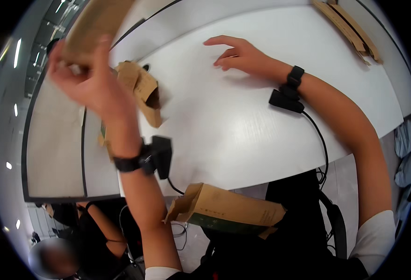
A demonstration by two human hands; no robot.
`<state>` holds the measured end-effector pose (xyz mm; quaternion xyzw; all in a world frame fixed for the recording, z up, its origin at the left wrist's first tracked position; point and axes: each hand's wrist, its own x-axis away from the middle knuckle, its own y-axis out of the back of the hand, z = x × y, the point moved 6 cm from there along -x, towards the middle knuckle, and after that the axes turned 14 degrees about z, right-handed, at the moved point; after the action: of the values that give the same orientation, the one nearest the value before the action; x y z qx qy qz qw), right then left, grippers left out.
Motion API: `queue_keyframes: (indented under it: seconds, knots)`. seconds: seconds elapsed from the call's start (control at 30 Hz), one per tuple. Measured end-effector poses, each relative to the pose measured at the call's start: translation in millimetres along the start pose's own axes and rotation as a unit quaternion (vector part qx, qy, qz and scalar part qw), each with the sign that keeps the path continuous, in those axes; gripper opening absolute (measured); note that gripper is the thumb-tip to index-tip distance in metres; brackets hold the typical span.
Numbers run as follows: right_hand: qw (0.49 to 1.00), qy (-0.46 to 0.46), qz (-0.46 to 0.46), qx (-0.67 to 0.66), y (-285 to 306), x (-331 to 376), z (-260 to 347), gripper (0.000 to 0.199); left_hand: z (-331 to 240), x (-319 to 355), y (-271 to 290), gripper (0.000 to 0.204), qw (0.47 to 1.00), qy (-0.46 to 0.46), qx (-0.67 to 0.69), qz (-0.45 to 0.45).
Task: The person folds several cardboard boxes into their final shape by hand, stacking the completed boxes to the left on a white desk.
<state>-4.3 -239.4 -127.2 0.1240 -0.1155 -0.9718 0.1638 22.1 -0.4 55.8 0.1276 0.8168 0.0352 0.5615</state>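
head view: my left hand was raised at the upper left, thumb and fingers closed around the lower end of a brown cardboard piece. the piece stood tilted above the far left edge of the white table; its top ran out of view, and blur hid the exact finger contact. my right hand held nothing, its index finger stretched out and the others loosely bent and apart, over the tabletop; i could not tell whether it touched.

a torn carton lay on the table near my left wrist. a brown and green box, flaps loose at one end, appeared to rest over my lap. folded cardboard strips lay at the far right.

handling, in my judgement: the piece was light, dry, not slippery, stiff along its length but easily creased. a firm edge suited the grip, thumb opposing fingers, without squeezing the broad face.
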Motion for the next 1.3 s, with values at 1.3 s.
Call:
queue_keyframes:
  seconds: [1.3]
  knots:
    - [1.000,-0.016,0.003,0.003,0.1,10.3,1.7,0.021,-36.1,86.6,481.1,0.057,0.889,0.082,-0.361,-0.270]
